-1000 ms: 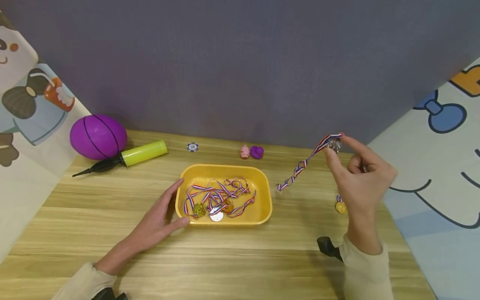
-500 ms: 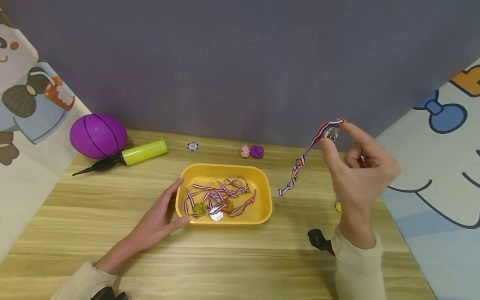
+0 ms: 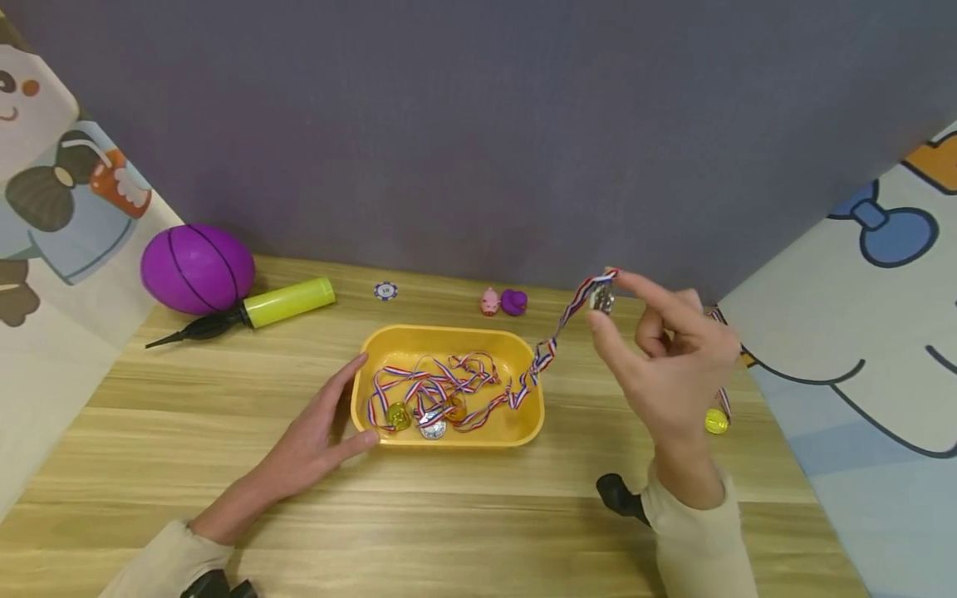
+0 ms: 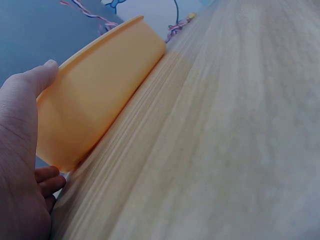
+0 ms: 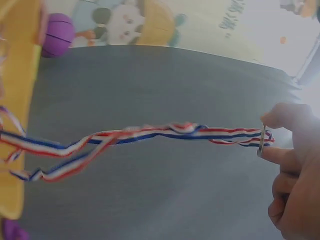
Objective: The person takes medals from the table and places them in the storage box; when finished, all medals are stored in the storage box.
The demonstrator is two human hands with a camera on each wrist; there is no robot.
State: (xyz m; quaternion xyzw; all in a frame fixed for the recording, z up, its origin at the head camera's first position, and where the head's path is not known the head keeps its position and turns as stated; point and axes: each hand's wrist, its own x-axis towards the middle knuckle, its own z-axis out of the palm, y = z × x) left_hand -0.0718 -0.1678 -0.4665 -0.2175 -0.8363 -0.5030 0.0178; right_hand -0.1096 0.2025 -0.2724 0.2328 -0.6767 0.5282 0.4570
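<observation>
My right hand (image 3: 669,365) pinches a silver medal (image 3: 601,297) between thumb and index finger, above the table. From it a red, white and blue ribbon (image 3: 544,357) hangs down, its end over the right side of the yellow basin (image 3: 532,415). My left hand (image 3: 310,436) holds the basin's left end, its thumb (image 4: 42,77) at the rim and its fingers round the side; some fingers are hidden. Inside lie a gold medal (image 3: 398,416), a silver medal (image 3: 432,426) and a bronze-coloured medal (image 3: 453,408) under tangled ribbons (image 3: 419,382).
A gold medal (image 3: 715,421) lies on the table right of my right hand. Along the back are a purple ball (image 3: 198,270), a yellow-and-black hand pump (image 3: 287,304), a poker chip (image 3: 385,291), a pink pig (image 3: 489,301) and a purple duck (image 3: 514,302). A grey panel (image 3: 478,149) stands behind.
My right hand rose slightly, then moved left and down with the silver medal, bringing the ribbon's end over the basin. The gold medal at the right shows more fully. My left hand stayed put.
</observation>
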